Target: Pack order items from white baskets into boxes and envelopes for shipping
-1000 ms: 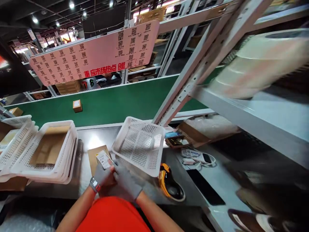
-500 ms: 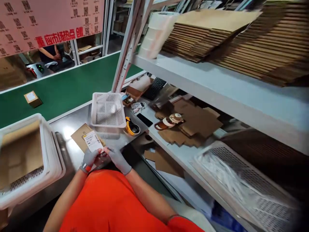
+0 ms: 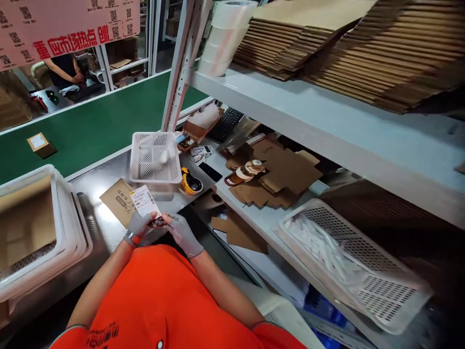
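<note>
Both hands wear grey gloves and meet close to my body at the front of the metal table. My left hand (image 3: 141, 225) pinches the lower edge of a white printed shipping label (image 3: 144, 200). Fingers of my right hand (image 3: 181, 233) are closed at the label's lower right corner. Behind the label, a flat brown cardboard box (image 3: 116, 199) with dark printing lies on the table, partly covered by the label and my left hand.
A white perforated basket (image 3: 133, 162) and yellow tape dispenser (image 3: 189, 182) stand beyond my hands. Stacked white baskets (image 3: 74, 218) are at left. A small carton (image 3: 40, 145) sits on the green conveyor (image 3: 94, 116). An upright post (image 3: 177, 72) and shelf (image 3: 290, 104) flank the right.
The whole view has shifted slightly left and up, and is sharper. Both hands remain together at the label, whose printed face now shows more clearly.
</note>
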Tool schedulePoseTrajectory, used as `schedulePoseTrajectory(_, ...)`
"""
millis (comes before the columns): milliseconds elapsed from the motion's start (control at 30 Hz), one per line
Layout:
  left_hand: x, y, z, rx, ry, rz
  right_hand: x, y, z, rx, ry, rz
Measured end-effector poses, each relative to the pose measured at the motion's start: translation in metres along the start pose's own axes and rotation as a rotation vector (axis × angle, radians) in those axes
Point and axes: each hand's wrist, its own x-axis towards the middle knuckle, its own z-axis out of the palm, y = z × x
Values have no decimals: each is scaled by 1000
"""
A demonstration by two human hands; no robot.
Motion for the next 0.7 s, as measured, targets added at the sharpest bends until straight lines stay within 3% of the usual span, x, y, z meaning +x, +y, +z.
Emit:
schedulePoseTrajectory(167, 0, -1, 34, -14, 1, -15, -2, -7, -30, 98, 21, 56)
schedulePoseTrajectory(433, 3, -11, 81, 7, -46, -58, 0, 3, -85, 48, 61, -11)
schedulePoseTrajectory(533, 1, -16, 97, 125, -46, -74, -5, 2, -102, 23, 69, -48)
schedulePoseTrajectory(600, -3, -15, 107, 304, 23, -5, -10, 1, -111, 24, 88, -61)
schedulePoseTrajectory(700, -12, -10, 122, 540, 102, 220, -15, 0, -122, 69, 131, -54)
